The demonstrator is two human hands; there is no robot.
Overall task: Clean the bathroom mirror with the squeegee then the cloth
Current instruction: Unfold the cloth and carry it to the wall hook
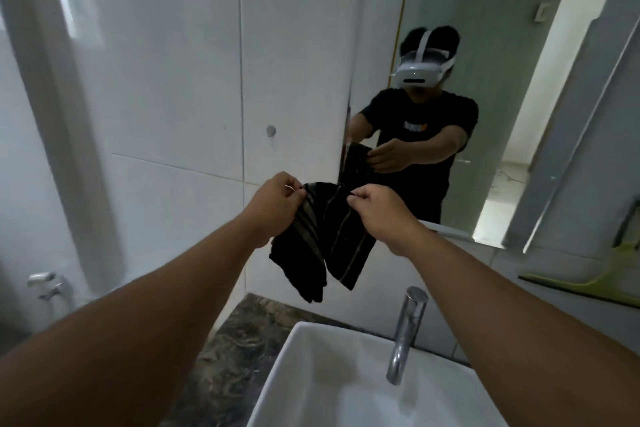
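Observation:
A black cloth (325,239) with thin tan stripes hangs in the air in front of me, above the sink. My left hand (277,204) pinches its upper left edge and my right hand (381,211) pinches its upper right edge. The cloth droops in folds between and below them. The bathroom mirror (502,45) fills the upper right, its left edge just behind the cloth. It reflects a person in a black shirt and white headset holding the cloth. No squeegee is in view.
A white basin (311,374) with a chrome tap (405,333) sits below on a dark marbled counter (235,350). White tiled wall (173,80) spans the left, with a chrome fitting (45,282) low left. A yellow-green item (606,274) lies on the ledge at right.

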